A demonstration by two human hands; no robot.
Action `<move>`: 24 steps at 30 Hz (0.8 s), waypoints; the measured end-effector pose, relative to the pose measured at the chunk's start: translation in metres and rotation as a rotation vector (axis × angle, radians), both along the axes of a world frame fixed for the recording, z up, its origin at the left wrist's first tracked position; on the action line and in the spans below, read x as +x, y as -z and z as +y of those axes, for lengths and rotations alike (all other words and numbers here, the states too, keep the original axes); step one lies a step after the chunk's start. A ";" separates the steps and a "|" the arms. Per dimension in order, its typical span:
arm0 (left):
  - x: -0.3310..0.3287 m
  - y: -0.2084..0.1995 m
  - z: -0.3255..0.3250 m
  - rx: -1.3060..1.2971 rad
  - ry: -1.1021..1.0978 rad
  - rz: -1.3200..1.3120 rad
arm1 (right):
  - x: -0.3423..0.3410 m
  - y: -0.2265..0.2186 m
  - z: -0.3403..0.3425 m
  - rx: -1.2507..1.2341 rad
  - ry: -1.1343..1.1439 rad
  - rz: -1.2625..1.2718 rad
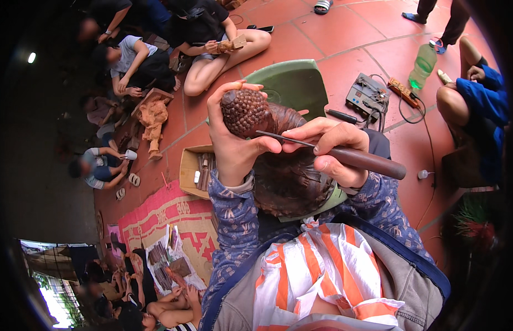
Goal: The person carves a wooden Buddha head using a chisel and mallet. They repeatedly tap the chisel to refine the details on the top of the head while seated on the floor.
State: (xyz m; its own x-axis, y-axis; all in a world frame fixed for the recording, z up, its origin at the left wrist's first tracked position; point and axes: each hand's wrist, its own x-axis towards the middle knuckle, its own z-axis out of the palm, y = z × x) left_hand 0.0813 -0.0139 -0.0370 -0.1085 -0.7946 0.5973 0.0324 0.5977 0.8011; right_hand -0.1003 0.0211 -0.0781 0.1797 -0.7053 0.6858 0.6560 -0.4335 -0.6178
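A dark brown carved wooden statue point(292, 187) rests in front of me, with rows of small round curls covering its head point(242, 113). My left hand point(232, 146) wraps around the near left side of that head, fingers curved over its top and thumb stretched to the right. In my right hand point(339, 144) is a carving chisel point(372, 161) with a dark rounded handle and thin metal blade. The blade points left across the statue, its tip near my left thumb and the lower edge of the curls. Whether the tip touches the wood I cannot tell.
A green plastic seat point(300, 77) stands behind the statue. At left are a cardboard box point(188, 168) of tools, a patterned mat point(198, 212) and a lighter wood carving point(153, 121). At right are a control box point(368, 95), power strip point(401, 89) and green bottle point(423, 66). Several people sit around.
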 end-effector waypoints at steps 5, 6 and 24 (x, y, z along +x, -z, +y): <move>-0.002 -0.001 0.001 -0.003 -0.012 0.005 | -0.005 0.012 -0.012 -0.059 -0.189 0.003; -0.003 -0.001 0.001 0.007 -0.020 0.010 | -0.004 0.014 -0.013 -0.052 -0.209 -0.046; -0.005 -0.003 0.005 0.027 -0.035 0.037 | 0.009 0.005 -0.011 0.104 -0.259 -0.129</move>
State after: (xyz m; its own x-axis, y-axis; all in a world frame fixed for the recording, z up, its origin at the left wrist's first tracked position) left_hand 0.0763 -0.0093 -0.0344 -0.0584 -0.8133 0.5789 0.0413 0.5774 0.8154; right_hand -0.0909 0.0097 -0.0834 0.2787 -0.7149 0.6412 0.8123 -0.1807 -0.5546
